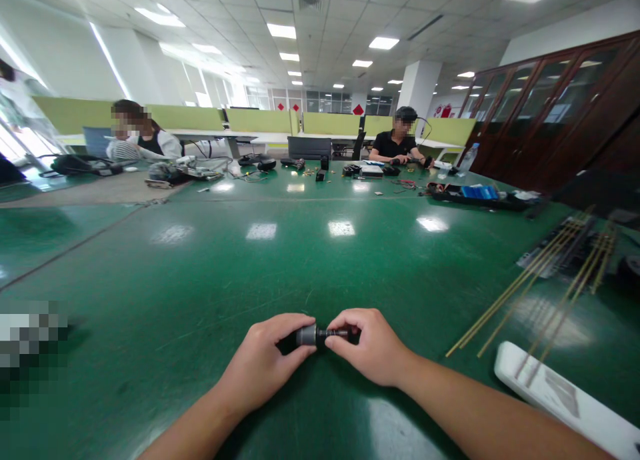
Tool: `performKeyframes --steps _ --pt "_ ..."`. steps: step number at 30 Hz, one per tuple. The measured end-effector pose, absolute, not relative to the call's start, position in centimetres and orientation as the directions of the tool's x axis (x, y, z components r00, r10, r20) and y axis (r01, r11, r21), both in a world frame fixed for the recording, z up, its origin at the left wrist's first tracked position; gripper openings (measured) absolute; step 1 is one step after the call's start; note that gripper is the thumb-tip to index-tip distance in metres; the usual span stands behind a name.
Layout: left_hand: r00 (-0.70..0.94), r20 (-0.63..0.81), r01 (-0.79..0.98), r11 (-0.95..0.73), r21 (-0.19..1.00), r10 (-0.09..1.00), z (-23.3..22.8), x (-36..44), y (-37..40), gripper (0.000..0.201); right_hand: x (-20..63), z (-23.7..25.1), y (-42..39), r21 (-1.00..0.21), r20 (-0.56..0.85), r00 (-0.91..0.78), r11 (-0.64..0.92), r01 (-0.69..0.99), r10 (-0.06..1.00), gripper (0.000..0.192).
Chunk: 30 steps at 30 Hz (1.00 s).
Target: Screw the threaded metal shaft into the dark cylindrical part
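Left hand (264, 355) and right hand (376, 347) pinch a cylinder (309, 335) — dark, stepped.

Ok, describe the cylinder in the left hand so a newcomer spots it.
Go to the near side of the green table, where the left hand and right hand face each other. The grey cylinder sits in the left hand's fingers, plainly thicker than the slim dark part gripped by the right.

Left hand (264, 357) and right hand (374, 348) face each other, both in pinching grips.
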<state>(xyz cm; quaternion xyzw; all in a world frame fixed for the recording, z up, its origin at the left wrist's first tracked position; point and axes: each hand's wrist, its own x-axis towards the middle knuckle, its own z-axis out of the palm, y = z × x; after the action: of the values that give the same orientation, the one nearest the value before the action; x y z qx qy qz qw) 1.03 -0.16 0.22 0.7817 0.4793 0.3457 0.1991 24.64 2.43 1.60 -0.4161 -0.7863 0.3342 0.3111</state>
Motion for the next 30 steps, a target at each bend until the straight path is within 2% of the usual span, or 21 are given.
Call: performKeyframes --steps 30 --pt "0.286 0.364 0.622 -0.461 0.633 0.886 0.41 0.62 -0.21 0.033 24.75 1.98 2.33 -0.802 0.201 -0.418 0.394 0.448 0.886 0.007"
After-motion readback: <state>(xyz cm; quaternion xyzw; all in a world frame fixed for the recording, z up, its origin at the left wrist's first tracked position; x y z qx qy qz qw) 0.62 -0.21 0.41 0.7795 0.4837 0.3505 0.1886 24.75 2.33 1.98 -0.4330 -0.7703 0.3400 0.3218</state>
